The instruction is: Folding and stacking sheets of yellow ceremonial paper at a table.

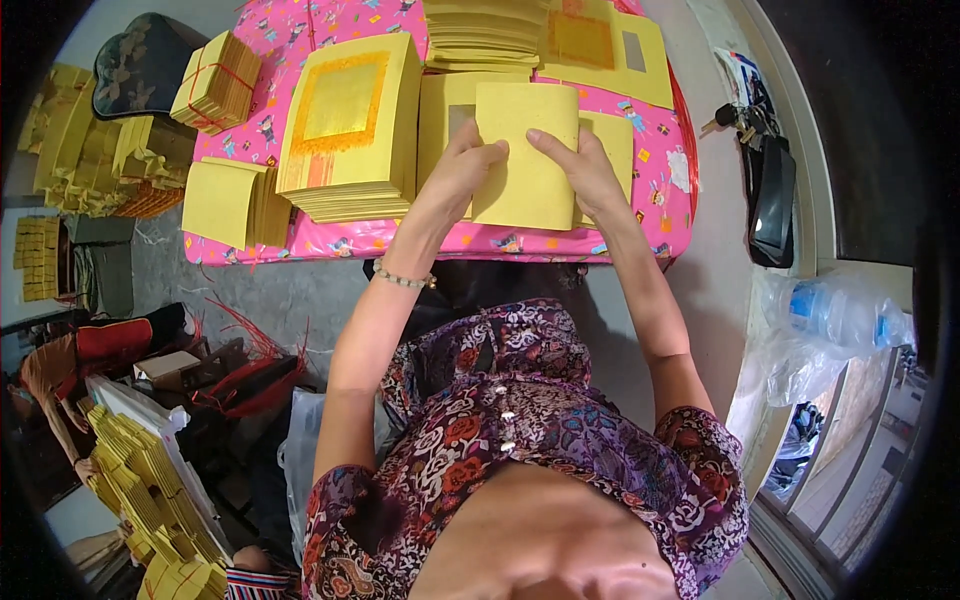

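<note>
Between my two hands I hold a folded yellow paper sheet [525,190] over the near edge of the table. My left hand [470,165] grips its left side, thumb lying on top. At the right side, my right hand [585,170] has its thumb pressed on the top face and its fingers partly hidden behind the paper. Under it lies another yellow sheet [434,115] with a silver patch partly showing. Left of my hands stands a thick stack of yellow paper [345,110] printed with an orange-bordered square. Folded yellow papers [218,205] rest farther left.
The table has a pink patterned cover [650,215]. On it are a red-tied yellow bundle [215,85], a tall yellow stack [485,35] and printed sheets [650,70]. Keys [735,118] and a dark phone [772,205] lie right; another person's yellow bundles [150,490] fill the lower left.
</note>
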A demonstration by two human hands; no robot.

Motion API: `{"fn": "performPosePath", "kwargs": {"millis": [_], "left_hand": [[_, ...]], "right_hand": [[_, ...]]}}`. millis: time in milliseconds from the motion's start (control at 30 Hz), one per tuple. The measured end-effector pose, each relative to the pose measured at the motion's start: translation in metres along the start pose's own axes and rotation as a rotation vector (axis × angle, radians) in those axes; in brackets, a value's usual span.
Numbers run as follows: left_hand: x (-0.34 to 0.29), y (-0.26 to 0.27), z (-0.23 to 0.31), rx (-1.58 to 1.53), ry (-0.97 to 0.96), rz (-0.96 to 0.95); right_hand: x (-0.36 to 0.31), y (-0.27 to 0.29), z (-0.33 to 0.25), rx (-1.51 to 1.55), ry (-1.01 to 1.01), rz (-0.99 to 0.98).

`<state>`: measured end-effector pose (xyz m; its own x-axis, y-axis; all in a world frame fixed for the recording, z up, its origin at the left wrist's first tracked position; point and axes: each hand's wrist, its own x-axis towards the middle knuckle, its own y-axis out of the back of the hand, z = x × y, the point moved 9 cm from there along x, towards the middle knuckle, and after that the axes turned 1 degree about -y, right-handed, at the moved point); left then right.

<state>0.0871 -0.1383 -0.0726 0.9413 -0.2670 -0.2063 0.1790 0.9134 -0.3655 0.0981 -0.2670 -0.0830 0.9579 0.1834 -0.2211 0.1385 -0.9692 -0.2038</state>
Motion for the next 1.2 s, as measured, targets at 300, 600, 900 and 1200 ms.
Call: {"fn": "performPosePath", "kwargs": {"millis": [300, 600, 900, 1200], "left_hand": [[0.001, 0.001, -0.007, 0.087, 0.073, 0.041], [-0.024, -0.019, 0.020, 0.086, -0.346, 0.108], [-0.032, -0.035, 0.011, 0.058, -0.235, -0.034], [-0.032, -0.039, 0.008, 0.006, -0.178, -0.044]], "right_hand": [[-0.002, -0.001, 0.003, 0.020, -0.055, -0.010], [-0.021, 0.013, -0.028, 0.000, 0.229, 0.117], [-0.036, 0.038, -0.042, -0.041, 0.348, 0.192], [-0.062, 0.032, -0.024, -0.228, 0.062, -0.024]]}}
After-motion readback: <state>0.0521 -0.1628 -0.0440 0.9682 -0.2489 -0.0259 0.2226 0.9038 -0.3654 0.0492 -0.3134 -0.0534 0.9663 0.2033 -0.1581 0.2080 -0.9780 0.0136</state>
